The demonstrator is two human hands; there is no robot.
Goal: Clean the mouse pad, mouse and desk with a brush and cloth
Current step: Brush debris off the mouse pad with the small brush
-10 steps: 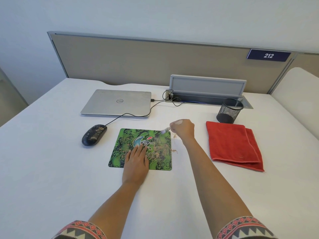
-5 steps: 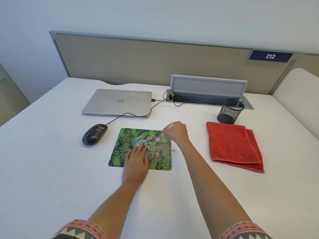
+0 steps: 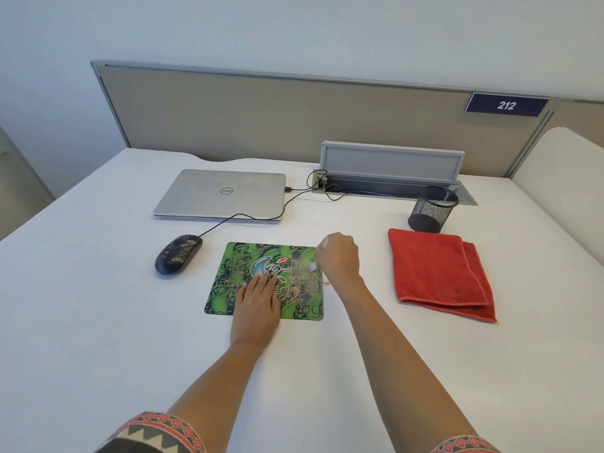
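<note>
- Left hand: flat on the near half of the green mouse pad, fingers straight and close together, pressing it to the desk.
- Right hand: at the pad's far right corner, fingers curled tight on a small brush; the blurred tip is over the pad's right side.
- Brown crumbs on the right part of the pad, a few just past its right edge.
- Black mouse: left of the pad, speckled with dirt, wired.
- Red cloth: folded, well right of the pad.
- Behind: closed Dell laptop, mesh pen cup.
</note>
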